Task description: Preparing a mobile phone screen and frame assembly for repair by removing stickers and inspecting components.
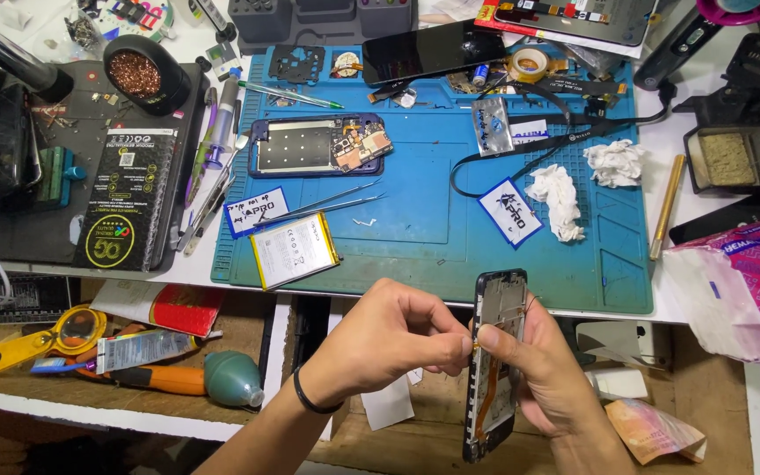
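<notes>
Gripping phone frame [494,365], white label [510,212] beyond.

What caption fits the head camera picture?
Two hands, left and right, hold an opened phone frame before a blue repair mat.

On the blue mat [415,220] lie tweezers [327,207], a battery [295,251] — and crumpled tissues [613,163].

Two hands [380,339], two crumpled tissues [613,163], two tweezers [327,207], one battery [295,251], one tape roll [529,63]
</notes>
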